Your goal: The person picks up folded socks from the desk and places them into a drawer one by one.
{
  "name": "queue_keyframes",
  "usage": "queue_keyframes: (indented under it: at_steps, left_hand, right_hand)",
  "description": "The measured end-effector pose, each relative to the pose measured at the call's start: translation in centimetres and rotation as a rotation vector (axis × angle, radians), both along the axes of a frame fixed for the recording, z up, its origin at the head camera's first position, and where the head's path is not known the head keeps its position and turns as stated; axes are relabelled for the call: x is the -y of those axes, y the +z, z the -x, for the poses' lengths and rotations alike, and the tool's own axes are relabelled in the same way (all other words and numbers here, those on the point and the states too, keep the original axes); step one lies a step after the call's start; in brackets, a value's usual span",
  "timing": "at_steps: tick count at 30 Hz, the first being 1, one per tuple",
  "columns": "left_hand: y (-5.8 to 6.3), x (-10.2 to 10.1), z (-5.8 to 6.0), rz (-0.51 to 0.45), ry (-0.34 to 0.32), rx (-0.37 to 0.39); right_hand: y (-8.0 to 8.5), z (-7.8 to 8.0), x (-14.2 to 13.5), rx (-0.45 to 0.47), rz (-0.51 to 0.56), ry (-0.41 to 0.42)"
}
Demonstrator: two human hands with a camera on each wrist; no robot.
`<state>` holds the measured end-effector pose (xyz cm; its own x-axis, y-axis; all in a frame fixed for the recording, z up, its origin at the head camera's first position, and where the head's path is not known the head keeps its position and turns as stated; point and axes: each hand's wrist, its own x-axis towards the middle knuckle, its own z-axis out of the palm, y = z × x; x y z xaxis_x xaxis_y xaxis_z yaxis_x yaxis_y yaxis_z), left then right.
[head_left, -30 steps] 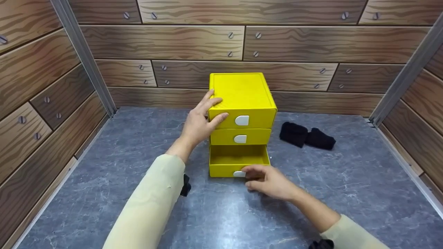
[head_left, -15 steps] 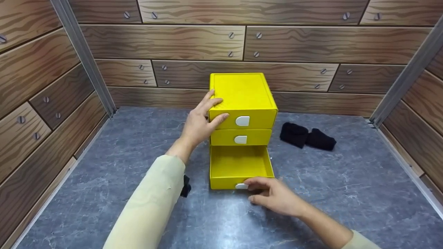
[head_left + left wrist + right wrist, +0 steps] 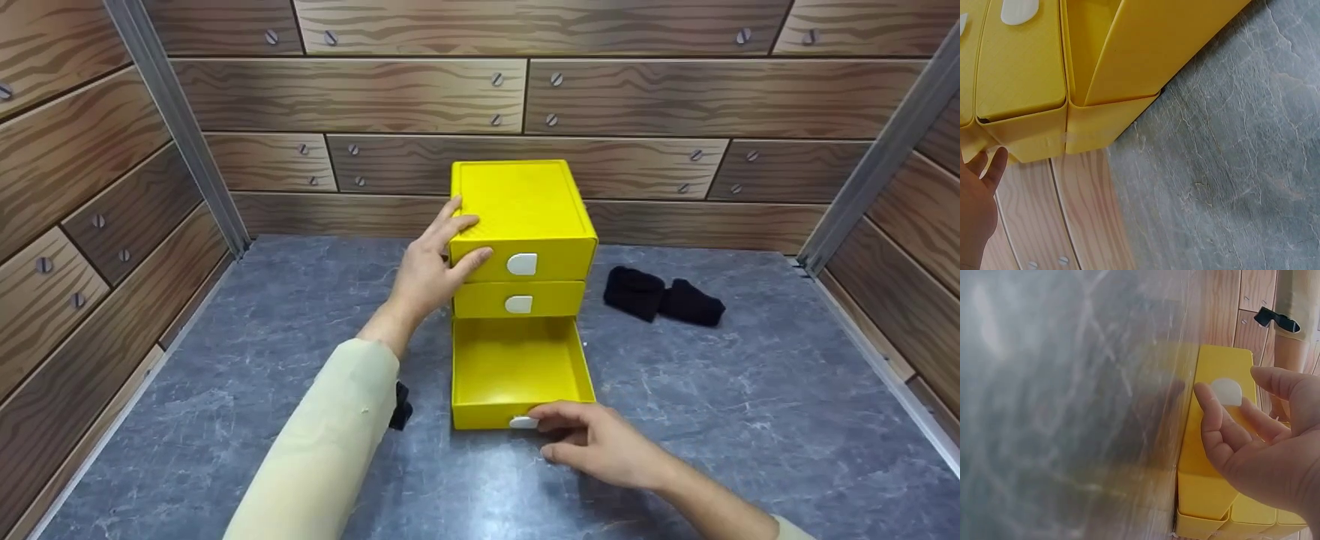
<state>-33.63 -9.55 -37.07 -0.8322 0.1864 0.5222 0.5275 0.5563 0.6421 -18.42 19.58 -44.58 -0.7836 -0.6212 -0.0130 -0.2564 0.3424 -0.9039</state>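
Observation:
A yellow three-drawer desktop unit (image 3: 525, 199) stands on the grey surface. Its bottom drawer (image 3: 480, 417) is pulled far out and shows a bare interior; the two upper drawers are pushed in. My left hand (image 3: 429, 274) rests on the unit's upper left front corner, fingers spread on the top and side, thumb on the front. My right hand (image 3: 607, 446) has its fingertips hooked at the white drawer handle (image 3: 523, 423) of the bottom drawer. In the right wrist view, curled fingers surround the handle (image 3: 1226, 391), and the thumb stands apart from it.
Right of the unit lie two folded black cloth pieces (image 3: 634, 291), sock-like, side by side. Wood-patterned panels (image 3: 360, 94) with metal corner posts (image 3: 180, 120) enclose the surface at the back and sides. A black strap piece (image 3: 401, 405) shows beside the left sleeve.
The bottom drawer has slid further out toward me, my right hand moving with its handle. My left hand has stayed on the unit's corner, and the black cloth pieces have not moved.

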Motion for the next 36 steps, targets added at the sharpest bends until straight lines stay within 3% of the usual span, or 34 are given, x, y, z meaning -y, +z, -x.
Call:
queue_keyframes:
  at_steps: [10, 15, 18, 23, 28, 31, 36]
  left_hand:
    - [-0.1, 0.0, 0.1, 0.0, 0.004, -0.002]
    - [0.0, 0.0, 0.0, 0.018, 0.011, -0.009]
    - [0.1, 0.0, 0.1, 0.022, 0.012, -0.015]
    - [0.0, 0.1, 0.2, 0.018, 0.009, -0.023]
    - [-0.1, 0.0, 0.3, 0.025, 0.014, -0.023]
    - [-0.1, 0.0, 0.4, 0.026, 0.015, -0.025]
    - [0.0, 0.1, 0.4, 0.029, 0.014, -0.024]
  right_hand:
    - [0.4, 0.1, -1.4, -0.027, 0.007, 0.07]
    - [1.8, 0.2, -3.8, -0.113, -0.015, 0.097]
    - [3.1, 1.0, -5.7, -0.108, -0.001, 0.089]
    - [5.1, 3.8, -10.0, -0.117, 0.021, -0.03]
    - [6.7, 7.5, -14.7, -0.192, -0.009, -0.274]
    - [7.0, 9.8, -17.5, -0.217, 0.015, -0.385]
    - [6.6, 13.7, -21.3, -0.21, 0.137, -0.469]
